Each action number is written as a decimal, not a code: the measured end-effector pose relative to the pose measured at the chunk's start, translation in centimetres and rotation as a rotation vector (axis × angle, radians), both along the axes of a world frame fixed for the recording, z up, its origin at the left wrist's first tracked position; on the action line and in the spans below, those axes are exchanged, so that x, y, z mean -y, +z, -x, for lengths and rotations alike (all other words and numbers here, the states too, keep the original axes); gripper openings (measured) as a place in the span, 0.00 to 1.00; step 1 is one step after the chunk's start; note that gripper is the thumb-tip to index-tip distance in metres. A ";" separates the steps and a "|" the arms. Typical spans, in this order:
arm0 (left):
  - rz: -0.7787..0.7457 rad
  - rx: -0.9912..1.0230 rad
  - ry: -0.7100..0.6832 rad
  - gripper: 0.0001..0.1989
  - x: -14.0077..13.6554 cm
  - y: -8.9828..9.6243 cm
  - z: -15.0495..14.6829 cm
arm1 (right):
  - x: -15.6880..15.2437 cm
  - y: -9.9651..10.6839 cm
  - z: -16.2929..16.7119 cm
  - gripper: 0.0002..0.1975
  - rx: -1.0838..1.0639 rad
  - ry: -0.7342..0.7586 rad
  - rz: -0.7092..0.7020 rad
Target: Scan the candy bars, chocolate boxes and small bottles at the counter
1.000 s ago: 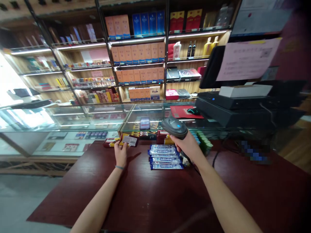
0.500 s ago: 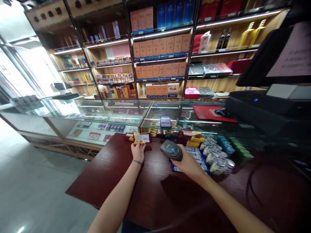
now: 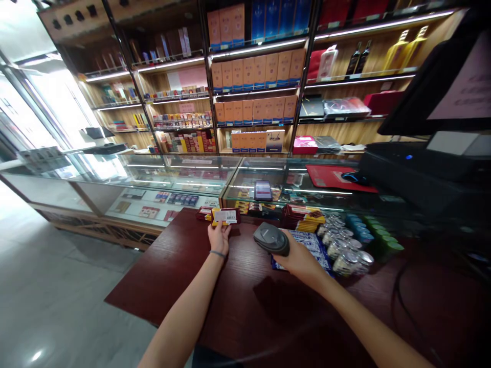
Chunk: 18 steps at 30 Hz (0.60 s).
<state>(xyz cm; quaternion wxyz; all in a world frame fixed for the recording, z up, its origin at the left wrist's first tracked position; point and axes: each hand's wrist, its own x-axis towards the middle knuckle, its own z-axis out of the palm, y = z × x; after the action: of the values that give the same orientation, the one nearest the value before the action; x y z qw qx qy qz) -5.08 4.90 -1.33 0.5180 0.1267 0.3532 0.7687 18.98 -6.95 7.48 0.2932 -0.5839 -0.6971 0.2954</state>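
Note:
My left hand (image 3: 219, 238) grips a flat yellow and dark red packet (image 3: 230, 216), its white barcode label turned toward me. Behind that packet, more dark red packets (image 3: 203, 212) lie at the table's far edge. A dark grey handheld barcode scanner (image 3: 271, 238) is in my right hand (image 3: 299, 255), its head pointing left toward the packet, with a gap between them. Blue and white packets (image 3: 309, 244) lie flat beyond my right hand, partly covered by it. Behind them is a stack of yellow and dark red packets (image 3: 303, 217).
Clear-sided jars (image 3: 347, 260), blue cans (image 3: 358, 228) and green cans (image 3: 383, 236) stand in rows on the right of the dark red table (image 3: 161, 276). A glass display counter (image 3: 184, 176) runs behind. A monitor (image 3: 441, 92) and a cable (image 3: 397, 291) are at right.
The view has shifted slightly. The blue light on top of the scanner no longer shows. Both hands keep nearly the same position and hold.

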 end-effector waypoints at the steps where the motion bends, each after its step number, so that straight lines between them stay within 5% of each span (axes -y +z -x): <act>1: 0.001 0.000 -0.003 0.10 0.0 0.0 0.0 | 0.0 0.2 0.0 0.22 -0.005 -0.002 -0.001; 10: -0.038 -0.084 0.040 0.10 0.1 0.6 1.1 | -0.4 0.7 -0.6 0.16 -0.079 -0.039 -0.069; 18: -0.134 -0.512 0.456 0.10 -0.8 3.8 3.9 | -0.9 1.1 -1.6 0.16 -0.152 -0.043 -0.128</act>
<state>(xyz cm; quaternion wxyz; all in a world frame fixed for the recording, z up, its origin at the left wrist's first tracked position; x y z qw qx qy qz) -8.98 5.74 2.43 0.2180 0.2668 0.4397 0.8294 20.55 -6.02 8.55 0.3883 -0.5547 -0.6774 0.2875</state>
